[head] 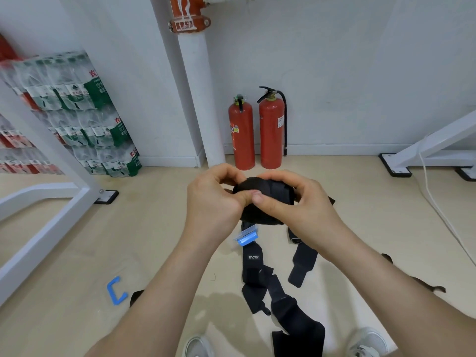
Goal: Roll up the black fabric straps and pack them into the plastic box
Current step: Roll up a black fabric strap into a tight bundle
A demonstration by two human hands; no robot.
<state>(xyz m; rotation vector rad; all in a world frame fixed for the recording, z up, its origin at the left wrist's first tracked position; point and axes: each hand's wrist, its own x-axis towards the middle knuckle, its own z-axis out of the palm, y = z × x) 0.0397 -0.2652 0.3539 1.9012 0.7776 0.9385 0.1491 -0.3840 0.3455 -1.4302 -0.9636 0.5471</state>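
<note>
While between hands, black strap roll.

Left hand and right hand: bare, as are both forearms. Footwear: pale grey-white sneakers, rounded toes.

One head-worn wide-angle view, facing forward and down, floor below, wall ahead

Roll between left hand and right hand; loose straps on floor below; extinguishers behind, at wall; bottle packs far left
</note>
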